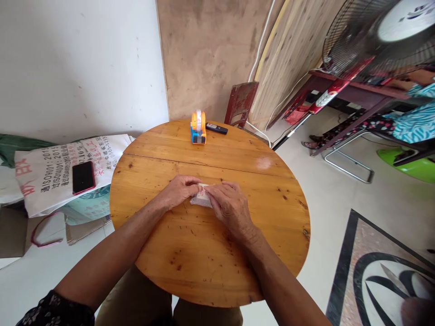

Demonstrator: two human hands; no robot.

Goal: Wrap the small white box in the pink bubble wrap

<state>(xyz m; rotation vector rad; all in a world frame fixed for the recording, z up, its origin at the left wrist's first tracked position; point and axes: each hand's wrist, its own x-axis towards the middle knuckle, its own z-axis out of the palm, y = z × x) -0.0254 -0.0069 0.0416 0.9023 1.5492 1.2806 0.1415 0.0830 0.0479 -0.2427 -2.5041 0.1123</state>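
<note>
A small, pale, soft-looking packet with red print (201,199) lies near the centre of the frame, directly between the two hands and touched by both. Its long axis seems to run across the frame from left to right, though its right end is hidden, so its full length cannot be told. Neither hand is nearer, but the right hand (231,203) covers more of it, fingers bent over the right end with the thumb along the near side. The left hand (178,190) pinches the upper left edge between thumb and forefinger.

The packet rests on a round, varnished, honey-coloured wooden surface (190,267) with dark knots and a seam crossing above the hands. Well apart, at its far edge in the upper middle, stands an orange and blue tape dispenser (198,129) with a clear roll; a slim black remote control (216,128) lies just beside it.

At left, a black phone with a red edge (83,177) rests on printed white woven sacks (44,181). A red-brown wooden chair (241,105) stands behind the surface. At upper right are a large pedestal fan (404,27) and, below it, a seated person in blue-and-white patterned clothing (414,123).
</note>
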